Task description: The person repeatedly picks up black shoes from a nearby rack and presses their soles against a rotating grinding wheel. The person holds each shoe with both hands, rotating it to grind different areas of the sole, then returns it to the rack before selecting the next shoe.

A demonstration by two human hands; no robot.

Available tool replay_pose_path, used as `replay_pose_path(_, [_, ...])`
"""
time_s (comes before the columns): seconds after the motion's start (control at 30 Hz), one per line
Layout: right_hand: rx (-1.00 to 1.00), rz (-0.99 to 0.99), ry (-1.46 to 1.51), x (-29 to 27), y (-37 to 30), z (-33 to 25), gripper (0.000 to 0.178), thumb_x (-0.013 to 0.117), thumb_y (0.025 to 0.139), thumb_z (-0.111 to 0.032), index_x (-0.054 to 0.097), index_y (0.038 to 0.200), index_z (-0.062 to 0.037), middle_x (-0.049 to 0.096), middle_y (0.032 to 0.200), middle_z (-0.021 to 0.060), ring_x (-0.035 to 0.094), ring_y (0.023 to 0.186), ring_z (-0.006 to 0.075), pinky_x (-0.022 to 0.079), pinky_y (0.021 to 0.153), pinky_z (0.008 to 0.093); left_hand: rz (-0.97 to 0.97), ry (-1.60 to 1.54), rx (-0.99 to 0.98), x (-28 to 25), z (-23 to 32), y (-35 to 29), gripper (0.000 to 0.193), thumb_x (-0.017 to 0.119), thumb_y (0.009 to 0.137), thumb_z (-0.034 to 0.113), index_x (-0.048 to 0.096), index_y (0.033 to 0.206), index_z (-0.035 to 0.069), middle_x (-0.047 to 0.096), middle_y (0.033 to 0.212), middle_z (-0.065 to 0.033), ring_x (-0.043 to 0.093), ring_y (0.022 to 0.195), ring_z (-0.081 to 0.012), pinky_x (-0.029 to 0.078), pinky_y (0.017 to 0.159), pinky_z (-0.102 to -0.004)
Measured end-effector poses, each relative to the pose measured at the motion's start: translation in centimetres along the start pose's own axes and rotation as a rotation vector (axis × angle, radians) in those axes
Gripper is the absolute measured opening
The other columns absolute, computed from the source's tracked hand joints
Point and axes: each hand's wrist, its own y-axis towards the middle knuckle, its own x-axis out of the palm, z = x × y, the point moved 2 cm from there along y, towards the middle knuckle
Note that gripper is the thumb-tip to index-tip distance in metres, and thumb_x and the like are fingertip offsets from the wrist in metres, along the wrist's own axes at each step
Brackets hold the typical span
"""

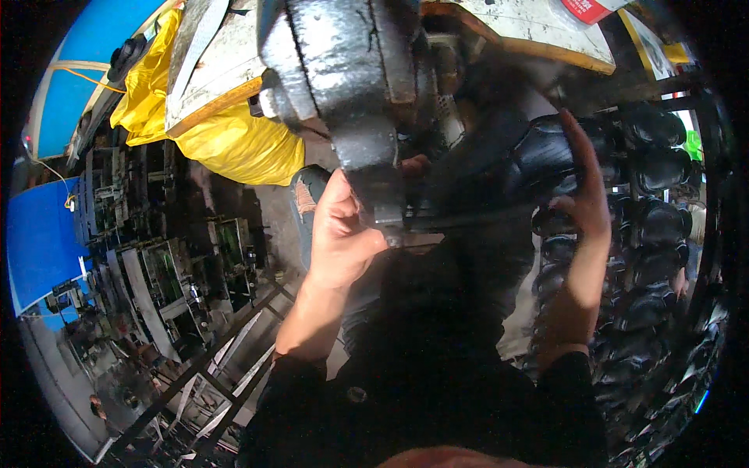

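A worn silver-grey machine head [335, 54] comes down in front of me, with a narrower metal part below it. My left hand [343, 238] is closed beside its lower end, thumb toward the middle, on the edge of a dark, blurred black piece [476, 175] that looks like leather. The machine hides part of those fingers. To the right of the piece, my right hand [587, 183] is raised, its index finger stretched upward and its thumb apart, slightly smeared. Nothing shows clearly between them. Deep shadow hides the piece's outline.
Racks of shiny black leather items [651, 222] stand close on my right. A worn white tabletop [538, 27] surrounds the machine, with a yellow bag [242, 148] hanging at its left. Metal frames [148, 296] crowd the left side. A red and white container [585, 9] stands far right.
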Motion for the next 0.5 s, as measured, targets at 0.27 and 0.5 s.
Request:
replay_pose_path(0.27, [-0.046, -0.009, -0.151, -3.3, 2.4, -6.0, 0.114, 0.081, 0.043, -0.002, 0.038, 0.149, -0.0016, 0.041, 0.154, 0.0136, 0.035, 0.144, 0.0285, 0.024, 0.120, 0.0418, 0.046, -0.062, 0.062, -2.1, -1.0, -0.1, 0.066, 0.082, 0.074, -0.002, 0.047, 0.131, 0.005, 0.057, 0.133, -0.0172, 0.058, 0.120, -0.0263, 0.049, 0.102, -0.0404])
replay_pose_path(0.5, [0.395, 0.343, 0.458, -2.1, 2.9, -9.4, 0.065, 0.062, 0.086, -0.024, 0.045, 0.145, -0.0021, 0.048, 0.147, 0.0151, 0.047, 0.135, 0.0264, 0.034, 0.116, 0.0432, 0.069, -0.259, 0.015, -3.4, -1.1, -1.0, 0.062, 0.077, 0.082, 0.007, 0.048, 0.136, 0.007, 0.042, 0.150, -0.0187, 0.045, 0.136, -0.0318, 0.039, 0.112, -0.0483])
